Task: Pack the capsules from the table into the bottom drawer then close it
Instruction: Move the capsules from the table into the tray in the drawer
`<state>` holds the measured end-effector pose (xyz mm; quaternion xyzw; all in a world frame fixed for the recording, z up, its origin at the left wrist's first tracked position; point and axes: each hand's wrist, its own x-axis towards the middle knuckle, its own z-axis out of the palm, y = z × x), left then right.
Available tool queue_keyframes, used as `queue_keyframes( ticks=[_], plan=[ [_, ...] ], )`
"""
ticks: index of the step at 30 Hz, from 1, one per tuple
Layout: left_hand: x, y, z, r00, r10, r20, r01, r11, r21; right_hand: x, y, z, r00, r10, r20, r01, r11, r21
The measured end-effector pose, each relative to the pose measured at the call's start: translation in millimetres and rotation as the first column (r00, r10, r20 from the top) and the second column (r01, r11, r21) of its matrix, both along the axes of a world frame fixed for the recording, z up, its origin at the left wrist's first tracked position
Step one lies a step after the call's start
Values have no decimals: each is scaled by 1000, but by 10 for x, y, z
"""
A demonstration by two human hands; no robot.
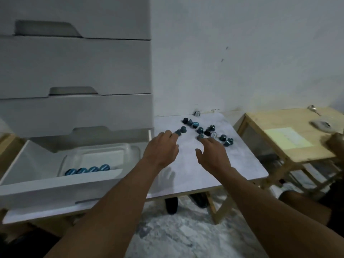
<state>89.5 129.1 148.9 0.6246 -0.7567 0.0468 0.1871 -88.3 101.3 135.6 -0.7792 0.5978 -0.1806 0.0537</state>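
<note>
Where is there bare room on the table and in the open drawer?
On the table, the near half between the loose capsules and the front edge is bare. In the drawer, the floor left of the clear tray. Crowded: the far end.

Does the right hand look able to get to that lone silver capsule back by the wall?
Probably yes: the right hand hovers over the table, and only low scattered capsules lie between it and the silver capsule; nothing tall blocks the way.
</note>
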Motion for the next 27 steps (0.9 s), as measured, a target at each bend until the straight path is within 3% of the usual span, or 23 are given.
queue_keyframes(
  ticks=[10,17,27],
  plan=[
    [-626,-222,18,1000,25,17,-25,999,40,-728,-115,12,998,-15,66,13,999,32],
    [-603,-734,-185,997,69,23,-71,993,98,-554,-685,-134,994,52,92,-58,997,59],
    [-381,-1913,-601,987,153,-55,-133,953,273,-167,-1997,-425,992,102,81,-118,968,222]
  ],
)
